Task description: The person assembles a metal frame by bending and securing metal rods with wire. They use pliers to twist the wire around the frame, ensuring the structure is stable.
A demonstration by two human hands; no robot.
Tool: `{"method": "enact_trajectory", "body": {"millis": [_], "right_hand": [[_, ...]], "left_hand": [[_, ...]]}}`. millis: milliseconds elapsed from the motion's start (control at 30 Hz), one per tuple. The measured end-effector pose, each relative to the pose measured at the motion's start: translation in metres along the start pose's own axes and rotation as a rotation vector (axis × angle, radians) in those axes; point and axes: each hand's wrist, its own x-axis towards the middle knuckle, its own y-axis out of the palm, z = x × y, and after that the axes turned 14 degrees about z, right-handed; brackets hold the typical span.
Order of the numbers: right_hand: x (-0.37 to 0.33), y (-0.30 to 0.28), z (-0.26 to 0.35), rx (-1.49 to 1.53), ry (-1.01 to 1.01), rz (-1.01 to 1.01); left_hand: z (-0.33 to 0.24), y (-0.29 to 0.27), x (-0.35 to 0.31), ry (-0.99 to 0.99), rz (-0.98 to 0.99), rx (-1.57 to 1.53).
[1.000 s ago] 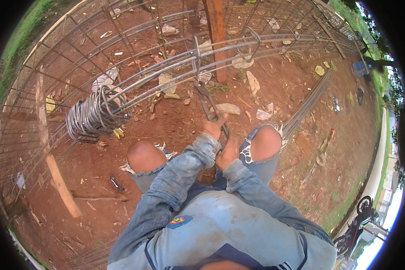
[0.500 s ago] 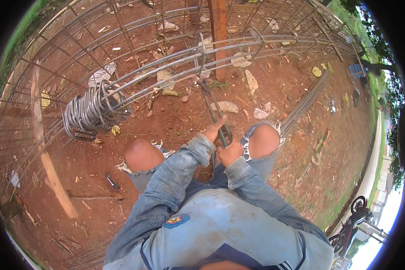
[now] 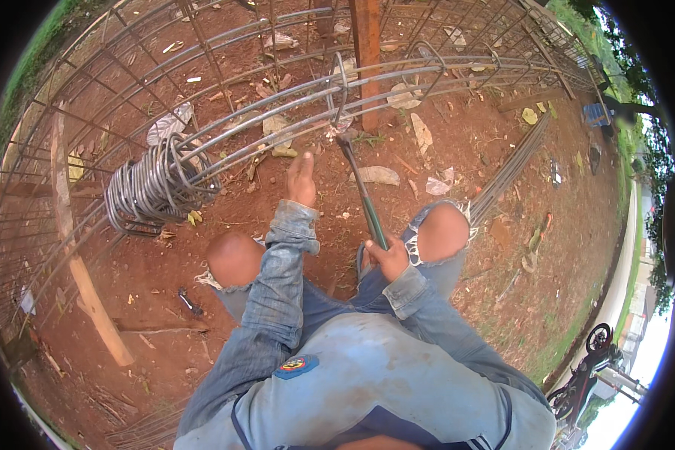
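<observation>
Bare red-brown earth [image 3: 154,262] surrounds me. Toward its left edge slants a long, pale-brown wooden plank [image 3: 91,307]; in front of me lies an oval, dry tan leaf [image 3: 376,175]; beyond the lower right edge, a dark two-wheeled motorcycle [image 3: 580,384].

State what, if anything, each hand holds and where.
The right hand grips the long-handled pincers by the green handle ends; the left hand appears empty.
</observation>
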Motion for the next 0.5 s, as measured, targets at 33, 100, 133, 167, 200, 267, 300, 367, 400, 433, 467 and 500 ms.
{"method": "enact_trajectory", "body": {"millis": [33, 100, 133, 167, 200, 267, 300, 367, 400, 433, 467, 500], "right_hand": [[-0.006, -0.005, 0.008, 0.205, 0.106, 0.229], [-0.013, -0.004, 0.015, 0.368, 0.097, 0.321], [-0.014, -0.006, 0.020, 0.385, 0.106, 0.344], [-0.014, -0.007, 0.025, 0.401, 0.115, 0.368], [-0.015, -0.008, 0.025, 0.413, 0.117, 0.378], [-0.012, -0.011, 0.031, 0.414, 0.123, 0.416], [-0.010, -0.011, 0.035, 0.401, 0.114, 0.441], [-0.008, -0.011, 0.041, 0.374, 0.098, 0.490], [-0.008, -0.014, 0.041, 0.430, 0.105, 0.526], [-0.009, -0.018, 0.042, 0.486, 0.113, 0.561], [-0.009, -0.023, 0.042, 0.542, 0.121, 0.596], [-0.010, -0.027, 0.044, 0.543, 0.134, 0.604]], "left_hand": [[0.002, 0.003, 0.002, 0.074, -0.003, 0.070], [0.026, 0.006, 0.014, 0.118, 0.024, 0.014], [0.031, 0.011, 0.022, 0.084, 0.058, -0.112], [0.037, 0.014, 0.022, 0.036, 0.169, -0.305], [0.018, 0.026, 0.016, -0.044, 0.276, -0.489], [0.007, 0.037, 0.013, -0.092, 0.396, -0.696], [0.006, 0.040, 0.014, -0.112, 0.454, -0.799], [0.013, 0.047, 0.016, -0.083, 0.492, -0.862], [0.013, 0.051, 0.017, -0.068, 0.513, -0.895], [0.013, 0.053, 0.018, -0.075, 0.496, -0.960], [0.013, 0.056, 0.019, -0.083, 0.480, -1.025], [0.013, 0.057, 0.019, -0.090, 0.458, -1.089]]}}
